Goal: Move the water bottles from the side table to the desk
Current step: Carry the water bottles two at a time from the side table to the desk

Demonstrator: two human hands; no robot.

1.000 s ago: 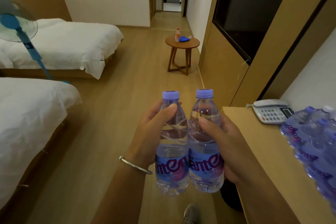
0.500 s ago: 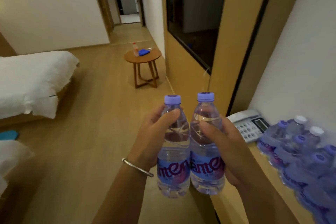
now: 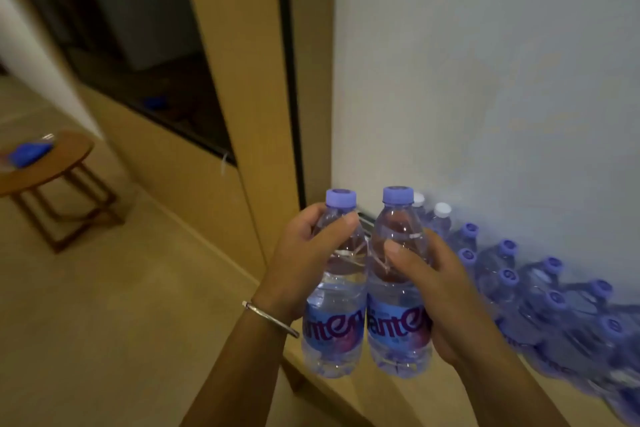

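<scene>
White wall point(image 3: 485, 80) fills the right of my head view, with tan wood panelling point(image 3: 242, 80) and a dark recessed opening point(image 3: 138, 55) to its left, and pale wood floor point(image 3: 104, 288) below. Along the foot of the wall runs the light wood tabletop point(image 3: 360, 388); I see only its near edge and a bare strip, because a long, blurred crowd of water bottles point(image 3: 540, 295) stands on it, mostly purple-capped, two white caps at the far end. Far left, well apart from all this, is the round side table point(image 3: 52, 166) on crossed legs, with a blue object point(image 3: 29, 152) lying on its top.

In the middle I hold two water bottles upright, side by side and touching. My left hand point(image 3: 304, 260) has its grip closed round the shoulder of the left bottle point(image 3: 336, 288), thumb across the front. My right hand point(image 3: 436, 295) grips the right bottle point(image 3: 398, 284) the same way, fingers wrapped behind it. Both bottles have purple caps and blue labels with red lettering, and both look full. Their bases hang at about the tabletop's near edge; I cannot tell whether they touch it. A thin metal bangle point(image 3: 270, 319) sits on my left wrist.
</scene>
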